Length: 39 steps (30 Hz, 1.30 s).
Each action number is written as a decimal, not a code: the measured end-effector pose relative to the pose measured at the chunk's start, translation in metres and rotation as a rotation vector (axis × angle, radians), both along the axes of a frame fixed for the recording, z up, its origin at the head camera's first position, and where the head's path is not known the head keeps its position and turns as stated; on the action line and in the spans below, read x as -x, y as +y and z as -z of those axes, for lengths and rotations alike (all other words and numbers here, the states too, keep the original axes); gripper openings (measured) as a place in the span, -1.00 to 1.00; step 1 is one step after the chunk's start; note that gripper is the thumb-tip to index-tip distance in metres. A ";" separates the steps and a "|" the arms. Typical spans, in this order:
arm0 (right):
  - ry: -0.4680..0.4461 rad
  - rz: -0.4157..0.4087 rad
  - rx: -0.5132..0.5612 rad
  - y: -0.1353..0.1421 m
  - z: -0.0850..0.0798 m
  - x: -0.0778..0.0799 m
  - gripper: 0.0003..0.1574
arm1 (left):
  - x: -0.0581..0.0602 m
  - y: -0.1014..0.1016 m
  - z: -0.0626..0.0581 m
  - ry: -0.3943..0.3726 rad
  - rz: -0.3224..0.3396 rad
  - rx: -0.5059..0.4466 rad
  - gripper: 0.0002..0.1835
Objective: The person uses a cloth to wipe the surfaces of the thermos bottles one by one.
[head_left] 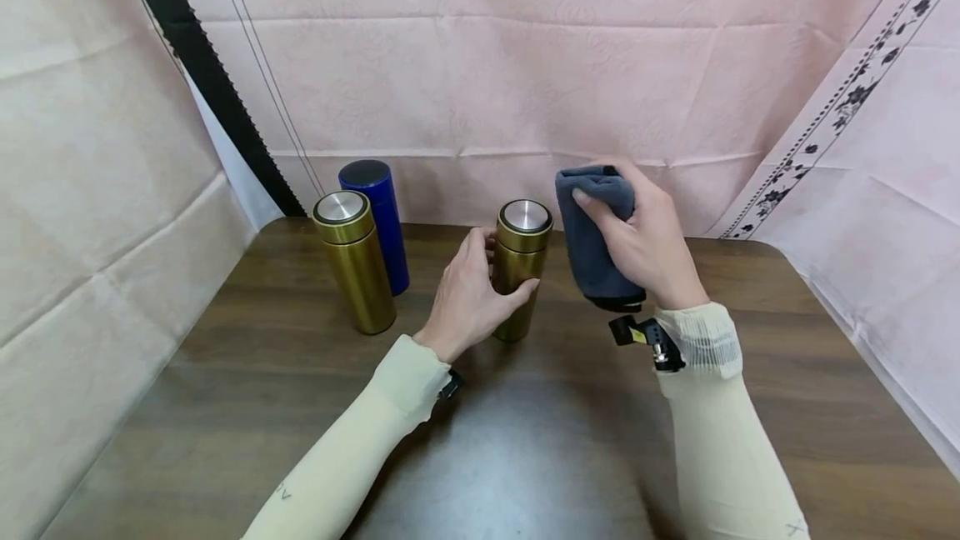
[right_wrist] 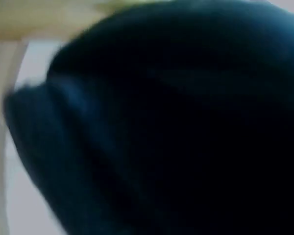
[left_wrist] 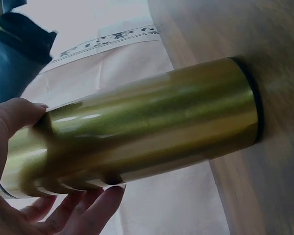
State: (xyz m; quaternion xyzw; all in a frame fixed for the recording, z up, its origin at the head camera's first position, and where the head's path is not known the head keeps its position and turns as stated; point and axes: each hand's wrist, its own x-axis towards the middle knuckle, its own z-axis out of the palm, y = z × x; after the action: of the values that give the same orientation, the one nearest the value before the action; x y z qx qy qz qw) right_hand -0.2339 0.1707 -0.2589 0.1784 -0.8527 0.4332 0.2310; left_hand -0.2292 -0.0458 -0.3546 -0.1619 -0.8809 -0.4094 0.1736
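Observation:
A gold thermos bottle (head_left: 517,269) with a silver-topped lid stands upright at the middle of the table. My left hand (head_left: 472,294) grips it from the left, thumb across the near side and fingers curled behind. In the left wrist view the gold body (left_wrist: 152,122) lies between thumb and fingers, its dark base at the wooden table. To the right, my right hand (head_left: 652,236) holds a folded dark grey-blue cloth (head_left: 596,240) raised beside the bottle, thumb on its near face. The same cloth (right_wrist: 137,122) fills most of the right wrist view, dark and blurred.
Left of the hands stands a second gold thermos (head_left: 357,273), with a blue bottle (head_left: 390,232) with a dark lid just behind it. The wooden table (head_left: 555,457) ends at a pale pink cloth backdrop (head_left: 480,90). Pale cloth also hangs at both sides.

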 end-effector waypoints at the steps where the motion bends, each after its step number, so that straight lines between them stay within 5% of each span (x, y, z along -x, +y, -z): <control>1: -0.018 0.016 0.035 0.001 0.005 -0.001 -0.59 | 0.001 0.000 0.000 -0.009 0.001 0.003 -0.19; 5: -0.065 0.059 0.132 0.002 0.025 0.000 -0.56 | 0.002 -0.001 0.001 -0.061 0.017 0.004 -0.18; 15: -0.173 0.097 0.122 0.000 0.055 0.005 -0.39 | 0.003 -0.004 0.009 -0.134 0.062 -0.013 -0.16; 32: -0.341 -0.045 0.116 0.014 0.062 0.012 -0.43 | 0.008 -0.003 0.013 -0.085 0.061 -0.016 -0.13; 39: -0.339 -0.107 0.115 0.023 0.061 0.012 -0.43 | 0.009 -0.002 0.013 -0.045 0.097 -0.050 -0.14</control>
State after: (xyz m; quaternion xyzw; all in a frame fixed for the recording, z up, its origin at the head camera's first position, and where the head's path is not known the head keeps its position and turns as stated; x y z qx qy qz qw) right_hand -0.2457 0.1939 -0.3203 0.1343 -0.8426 0.5167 0.0704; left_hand -0.2378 -0.0482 -0.3679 -0.1906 -0.8653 -0.4428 0.1376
